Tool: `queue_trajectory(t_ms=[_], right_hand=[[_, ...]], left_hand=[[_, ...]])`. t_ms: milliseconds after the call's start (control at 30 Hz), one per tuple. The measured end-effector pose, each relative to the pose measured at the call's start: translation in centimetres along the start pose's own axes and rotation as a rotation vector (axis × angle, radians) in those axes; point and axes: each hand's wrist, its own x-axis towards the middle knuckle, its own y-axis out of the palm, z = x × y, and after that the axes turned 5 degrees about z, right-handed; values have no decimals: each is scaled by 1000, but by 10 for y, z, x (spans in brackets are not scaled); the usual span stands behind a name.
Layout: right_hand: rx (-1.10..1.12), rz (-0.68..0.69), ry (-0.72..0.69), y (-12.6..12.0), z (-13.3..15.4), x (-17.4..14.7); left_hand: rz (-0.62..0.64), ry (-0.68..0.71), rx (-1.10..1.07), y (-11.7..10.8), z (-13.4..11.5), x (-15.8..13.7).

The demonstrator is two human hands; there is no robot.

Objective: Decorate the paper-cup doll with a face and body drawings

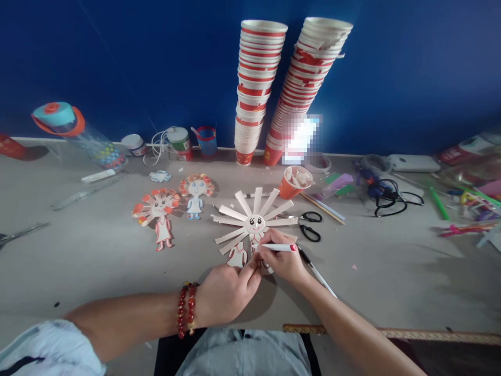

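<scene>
In my right hand (284, 261) is a white marker with a red end (279, 247), its tip on the body of a paper doll (256, 224). The doll has a round drawn face ringed by long white paper strips. My left hand (229, 290), with a beaded bracelet at the wrist, presses its closed fingers at the doll's lower edge. A small paper dress figure outlined in red (237, 256) lies just left of the doll's body. Black-handled scissors (311, 225) lie partly under the strips at the right, and a pen (317, 271) rests beside my right wrist.
Two finished-looking cup-base dolls, one red (163, 230) and one blue (195, 203), lie at left. Behind stand two tall paper cup stacks (248, 104) (301, 89) and a cup of scraps (291, 189). A water bottle (84, 138) stands far left; dark cords (385, 196) lie right.
</scene>
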Motion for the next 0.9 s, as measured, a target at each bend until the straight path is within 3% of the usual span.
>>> queue_trajectory(t_ms=[900], right_hand=[[19,42,-10,-1,-1,-1]], left_hand=[[16,21,14,-2,1,0]])
